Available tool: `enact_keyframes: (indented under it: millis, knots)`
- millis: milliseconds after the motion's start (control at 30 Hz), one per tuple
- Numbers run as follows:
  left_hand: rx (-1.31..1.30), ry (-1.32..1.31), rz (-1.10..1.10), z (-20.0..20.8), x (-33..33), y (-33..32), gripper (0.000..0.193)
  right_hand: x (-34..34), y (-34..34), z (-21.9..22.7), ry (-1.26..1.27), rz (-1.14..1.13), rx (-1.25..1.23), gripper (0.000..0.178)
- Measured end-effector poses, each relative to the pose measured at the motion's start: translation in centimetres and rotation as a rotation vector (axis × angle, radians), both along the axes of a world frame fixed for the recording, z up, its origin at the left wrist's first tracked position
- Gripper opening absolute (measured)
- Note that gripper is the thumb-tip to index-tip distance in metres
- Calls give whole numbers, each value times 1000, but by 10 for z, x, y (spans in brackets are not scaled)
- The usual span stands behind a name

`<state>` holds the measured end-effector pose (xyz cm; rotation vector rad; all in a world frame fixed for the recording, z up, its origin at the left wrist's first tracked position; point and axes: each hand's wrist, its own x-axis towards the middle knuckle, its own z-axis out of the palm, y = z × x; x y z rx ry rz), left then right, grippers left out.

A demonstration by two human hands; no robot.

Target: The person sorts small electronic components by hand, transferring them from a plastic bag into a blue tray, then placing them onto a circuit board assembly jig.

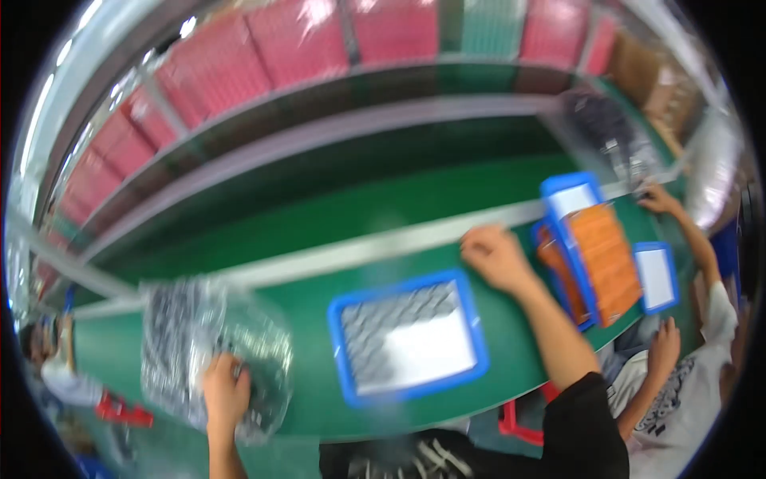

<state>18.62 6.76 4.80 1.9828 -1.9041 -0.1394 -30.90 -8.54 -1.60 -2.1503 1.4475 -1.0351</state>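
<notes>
My left hand (227, 389) reaches into the mouth of a clear plastic bag (267, 339) on the left of the green bench. Its fingers are closed at a small dark piece, and more dark grey pieces (169, 339) fill the bag. In front of me lies a blue-rimmed tray (341, 375) with a white base. Rows of grey pieces (375, 331) cover its left and far parts; the near right is bare white. Beyond the tray's far right corner, my right hand (496, 254) is by the pale rail with curled fingers. What it may hold is hidden.
Right of my arm, orange pieces (608, 267) sit on stacked blue trays (570, 239). A co-worker's hand (658, 198) is at another bag (610, 132); a smaller blue tray (656, 275) lies nearby. A pale rail (359, 249) borders a green belt (431, 191). Pink crates (295, 44) line the shelf.
</notes>
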Motion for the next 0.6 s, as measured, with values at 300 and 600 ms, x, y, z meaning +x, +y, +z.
enact_keyframes:
  millis: [300, 600]
  knots:
    - [-261, 405, -607, 30, -147, -12, 21, 73, 62, 67, -141, 312, -159, 28]
    - [-188, 504, -751, 10, -170, -10, 23, 106, 119, 79, -33, 527, -123, 16]
